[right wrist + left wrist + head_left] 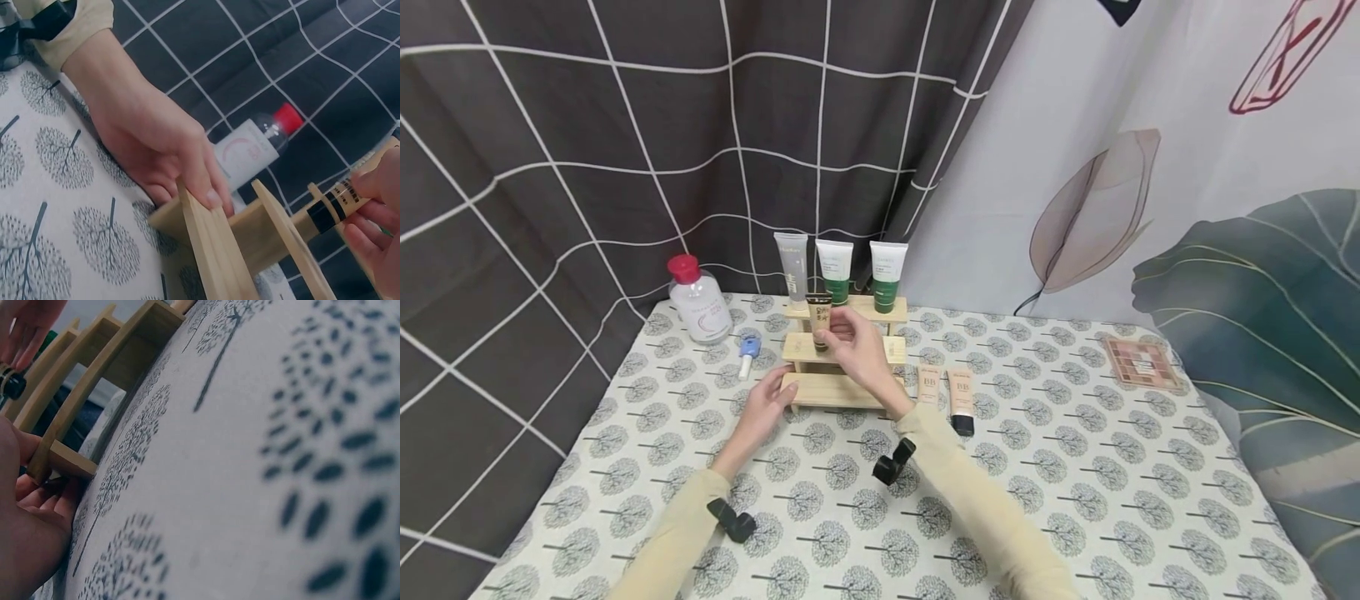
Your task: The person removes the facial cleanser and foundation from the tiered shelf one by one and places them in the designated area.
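Note:
A three-step wooden display stand [842, 390] stands on the patterned cloth. My left hand [766, 404] grips the left end of its lowest step, with the thumb on top and fingers beneath, as the left wrist view also shows. Between thumb and fingers, my right hand [859, 348] pinches a small beige-and-black cosmetic tube [820, 323], held upright with its black cap down at the middle step. Whether the cap bears on that step I cannot tell. Along the top step stand a grey tube [793, 271] and two white-and-green tubes, the left one [835, 260] partly hidden and the right one [887, 275] in full view.
Left of the stand are a clear bottle with a red cap [700, 304] and a small blue-and-white bottle [748, 354]. Two BB cream tubes, one [928, 383] beside the other [961, 396], lie to its right. A makeup palette [1142, 363] lies far right. Curtains hang behind.

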Available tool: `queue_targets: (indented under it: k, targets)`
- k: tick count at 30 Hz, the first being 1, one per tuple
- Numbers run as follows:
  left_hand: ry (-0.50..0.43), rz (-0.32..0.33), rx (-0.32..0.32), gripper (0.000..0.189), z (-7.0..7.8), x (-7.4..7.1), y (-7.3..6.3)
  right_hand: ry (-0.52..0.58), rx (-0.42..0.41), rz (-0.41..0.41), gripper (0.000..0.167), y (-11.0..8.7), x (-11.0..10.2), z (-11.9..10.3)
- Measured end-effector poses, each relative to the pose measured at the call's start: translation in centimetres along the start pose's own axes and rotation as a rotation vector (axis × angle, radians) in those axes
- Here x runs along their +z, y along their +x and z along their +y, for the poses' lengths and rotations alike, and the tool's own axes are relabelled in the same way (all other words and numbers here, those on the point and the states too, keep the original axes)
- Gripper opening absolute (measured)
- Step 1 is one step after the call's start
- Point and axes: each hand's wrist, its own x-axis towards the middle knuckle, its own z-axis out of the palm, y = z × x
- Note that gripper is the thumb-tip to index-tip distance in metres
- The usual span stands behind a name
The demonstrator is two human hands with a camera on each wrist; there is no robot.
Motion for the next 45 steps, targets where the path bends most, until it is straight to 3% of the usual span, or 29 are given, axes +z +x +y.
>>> queue_targets:
  k: [11,17,25,32,45]
  targets:
    - [-0.009,0.006,-0.002,0.053,0.1,-0.1,-0.1,-0.039,0.012,0.067,0.034,-0.9,-3.2,0.1]
    - [-0.023,0.018,-0.007,0.053,-0.2,0.1,-0.2,-0.069,-0.032,0.099,0.031,-1.5,-4.9,0.7]
    - [-0.008,0.016,-0.010,0.053,-0.6,0.2,-0.5,-0.066,0.022,0.148,0.033,-3.0,-7.1,1.1]
    - [-0.018,0.020,0.002,0.053,-0.5,0.1,-0.2,-0.071,0.001,0.226,0.037,-3.7,-9.6,1.1]
    - [-0.029,0.018,0.027,0.052,0.1,0.2,-0.3,-0.099,0.034,0.301,0.034,-5.4,-13.7,2.2]
